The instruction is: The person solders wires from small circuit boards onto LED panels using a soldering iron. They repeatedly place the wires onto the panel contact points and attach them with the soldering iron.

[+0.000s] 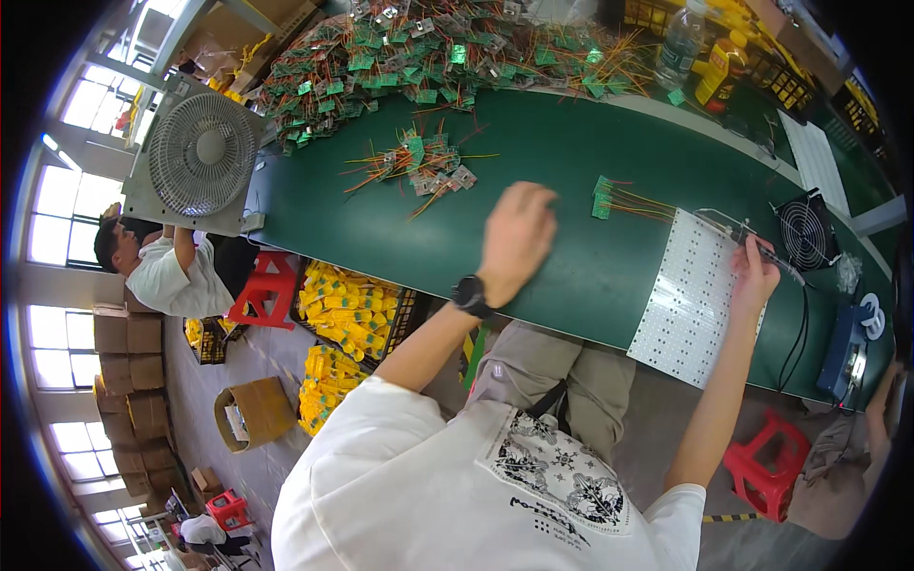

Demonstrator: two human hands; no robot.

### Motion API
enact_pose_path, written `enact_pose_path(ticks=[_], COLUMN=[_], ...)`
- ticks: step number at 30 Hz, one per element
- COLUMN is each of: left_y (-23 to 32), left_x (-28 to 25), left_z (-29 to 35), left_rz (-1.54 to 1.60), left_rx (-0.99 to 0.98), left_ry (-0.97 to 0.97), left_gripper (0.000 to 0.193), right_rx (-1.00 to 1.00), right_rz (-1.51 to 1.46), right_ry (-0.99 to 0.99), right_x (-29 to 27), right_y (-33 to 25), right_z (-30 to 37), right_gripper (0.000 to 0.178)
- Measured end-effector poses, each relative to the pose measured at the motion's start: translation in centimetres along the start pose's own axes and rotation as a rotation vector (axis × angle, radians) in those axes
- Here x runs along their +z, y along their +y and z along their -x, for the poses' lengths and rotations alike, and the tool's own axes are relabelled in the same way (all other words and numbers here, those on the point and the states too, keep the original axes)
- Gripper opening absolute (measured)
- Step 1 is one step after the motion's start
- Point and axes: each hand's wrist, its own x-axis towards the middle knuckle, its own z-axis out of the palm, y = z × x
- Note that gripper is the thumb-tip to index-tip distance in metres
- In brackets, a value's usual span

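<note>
My left hand (519, 238), with a dark watch on its wrist, hangs over the green table between a small cluster of wired circuit boards (428, 164) and a lone green circuit board (602, 198). Motion smears its fingers, so whether it holds anything is unclear. Orange wires run from the lone board to the upper edge of a white perforated plate (681, 295). At the plate's right side, my right hand (755, 276) is closed on a soldering iron (747, 235) with a dark handle. Thin pale wire lies near its tip.
A large heap of wired boards (381, 67) covers the back. To the left stands a fan (202, 152); at right are a small black fan (805, 231) and a blue soldering station (847, 352). Bottles (682, 46) stand at the far right. Crates of yellow parts (347, 309) sit below.
</note>
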Motion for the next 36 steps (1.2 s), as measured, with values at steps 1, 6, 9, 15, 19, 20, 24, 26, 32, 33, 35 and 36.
enact_pose_path(ticks=[1, 6, 9, 15, 19, 20, 24, 26, 32, 33, 35, 36], left_y=[-1.7, -6.5, -8.0, -9.5, -7.9, -7.3, -6.1, -5.4, -4.1, -4.1, -3.8, -3.6], left_x=[-1.1, -5.0, -4.6, -6.7, -8.8, -9.4, -11.3, -11.6, -11.9, -11.8, -11.7, -11.7], left_z=[0.7, -0.4, -1.9, -1.1, 1.1, 1.7, 3.1, 3.8, 4.9, 5.1, 5.5, 5.5], left_rz=[-0.021, -0.403, -0.624, -0.381, 0.137, 0.395, 0.593, 0.665, 0.670, 0.670, 0.709, 0.710], left_rx=[-0.142, -0.459, -0.547, -0.542, -0.714, -0.768, -0.871, -0.908, -0.951, -0.958, -0.946, -0.953], left_ry=[-0.022, -0.080, -0.190, -0.184, -0.128, -0.055, -0.079, -0.046, -0.124, -0.124, -0.143, -0.143], left_gripper=[0.017, 0.031, 0.048, 0.035, 0.031, 0.034, 0.042, 0.047, 0.048, 0.048, 0.045, 0.045], right_rx=[-0.011, 0.010, 0.002, -0.002, 0.001, 0.009, 0.003, -0.008, -0.010, -0.005, 0.002, 0.006], right_rz=[0.009, -0.008, 0.013, -0.002, 0.026, 0.025, 0.018, -0.005, 0.005, 0.009, -0.018, -0.013], right_ry=[-0.008, -0.011, -0.012, 0.005, 0.008, 0.005, 0.000, -0.006, -0.004, -0.006, 0.002, -0.001], right_x=[-0.2, 0.1, 0.1, 0.1, -0.3, -0.3, -0.2, -0.2, -0.3, -0.3, -0.2, -0.2], right_y=[-0.1, -0.1, 0.0, 0.0, 0.3, 0.3, 0.3, 0.3, 0.5, 0.6, 0.7, 0.7], right_z=[-0.1, -0.2, -0.1, -0.1, -0.2, -0.3, -0.4, -0.4, -0.4, -0.4, -0.4, -0.4], right_gripper=[0.017, 0.016, 0.017, 0.015, 0.015, 0.015, 0.016, 0.016, 0.017, 0.017, 0.017, 0.017])
